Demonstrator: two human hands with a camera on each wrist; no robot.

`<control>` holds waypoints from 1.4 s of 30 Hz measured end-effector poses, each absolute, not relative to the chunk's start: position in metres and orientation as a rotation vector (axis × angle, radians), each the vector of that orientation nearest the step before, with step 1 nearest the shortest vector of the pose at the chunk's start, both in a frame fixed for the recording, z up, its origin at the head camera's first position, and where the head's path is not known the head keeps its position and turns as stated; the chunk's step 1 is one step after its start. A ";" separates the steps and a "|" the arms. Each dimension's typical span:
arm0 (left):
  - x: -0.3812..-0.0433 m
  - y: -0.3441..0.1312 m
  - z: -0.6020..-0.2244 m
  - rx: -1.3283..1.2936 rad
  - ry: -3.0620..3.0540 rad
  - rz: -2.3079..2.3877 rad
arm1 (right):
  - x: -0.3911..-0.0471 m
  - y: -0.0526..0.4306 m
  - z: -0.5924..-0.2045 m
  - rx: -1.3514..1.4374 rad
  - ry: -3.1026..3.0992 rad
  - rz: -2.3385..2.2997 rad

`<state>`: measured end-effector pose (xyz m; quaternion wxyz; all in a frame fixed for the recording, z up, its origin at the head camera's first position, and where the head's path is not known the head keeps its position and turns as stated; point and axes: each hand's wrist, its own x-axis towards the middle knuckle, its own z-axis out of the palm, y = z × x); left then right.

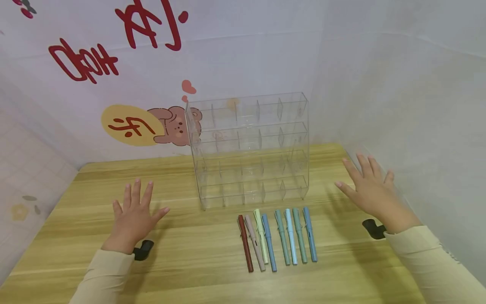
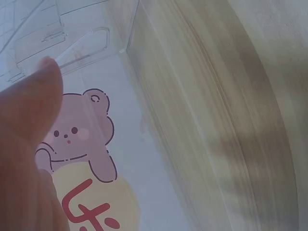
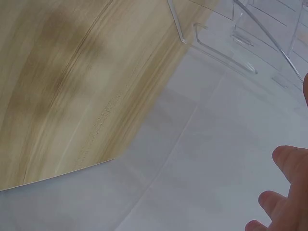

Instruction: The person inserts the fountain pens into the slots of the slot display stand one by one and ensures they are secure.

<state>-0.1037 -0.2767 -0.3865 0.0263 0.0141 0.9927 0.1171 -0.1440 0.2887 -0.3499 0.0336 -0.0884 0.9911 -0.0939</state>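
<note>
Pens [image 1: 269, 240] — eight — on the counter [image 1: 190, 253]; from these, one clear rack [image 1: 250, 145] at twelve o'clock, left hand [image 1: 130, 220] nine, right hand [image 1: 373, 190] two — all fingers [image 1: 147, 194] spread.

The right wrist view's edge crops the fingers [image 3: 290, 161] — partly.

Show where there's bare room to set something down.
The pale wood-grain tabletop is bare between the spread left hand and the row of eight slim coloured pens, and between those pens and the right hand. It is crowded at centre, where the pens lie before the clear plastic compartment rack.
</note>
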 end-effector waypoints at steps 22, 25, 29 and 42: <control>-0.117 -0.254 -0.396 0.119 3.123 0.589 | -0.136 0.272 -0.366 -0.301 3.027 -0.466; -0.121 -0.248 -0.400 0.142 3.132 0.671 | -0.134 0.268 -0.374 -0.326 3.040 -0.506; -0.127 -0.239 -0.404 0.155 3.120 0.806 | -0.131 0.260 -0.387 -0.352 3.035 -0.604; -0.143 -0.214 -0.402 0.147 2.960 1.275 | -0.123 0.242 -0.419 -0.330 2.890 -0.907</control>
